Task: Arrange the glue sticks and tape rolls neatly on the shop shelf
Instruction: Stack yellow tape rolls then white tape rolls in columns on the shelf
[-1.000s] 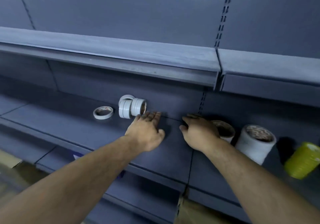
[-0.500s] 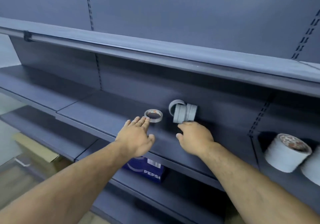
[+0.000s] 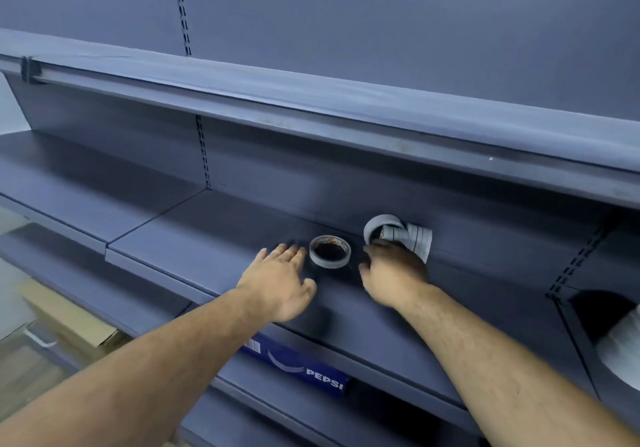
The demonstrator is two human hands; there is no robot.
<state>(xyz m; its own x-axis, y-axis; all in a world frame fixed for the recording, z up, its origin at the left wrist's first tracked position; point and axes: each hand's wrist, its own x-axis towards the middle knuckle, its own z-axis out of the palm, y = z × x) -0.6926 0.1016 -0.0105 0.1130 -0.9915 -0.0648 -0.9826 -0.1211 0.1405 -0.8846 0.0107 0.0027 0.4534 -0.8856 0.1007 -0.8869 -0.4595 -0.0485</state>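
A single white tape roll [image 3: 329, 251] lies flat on the dark blue shelf [image 3: 180, 232]. Just right of it, against the back panel, stands a cluster of white tape rolls [image 3: 412, 235] on edge, with one ring leaning on them. My left hand [image 3: 278, 278] rests palm down on the shelf with straight fingers, its tips almost at the flat roll. My right hand [image 3: 394, 272] reaches the base of the cluster. Its fingers bend down against the rolls, their tips hidden, and the thumb sticks out to the left. No glue sticks are in view.
An upper shelf [image 3: 311, 104] overhangs the work area. A blue Pepsi box [image 3: 304, 367] sits on the shelf below, and a cardboard box [image 3: 69, 318] lies lower left. Part of a large white roll [image 3: 621, 349] shows at the right edge.
My view has swung left along the shelf. Both hands slid forward: the left hand closed in on the flat roll and the right hand reached the standing rolls.
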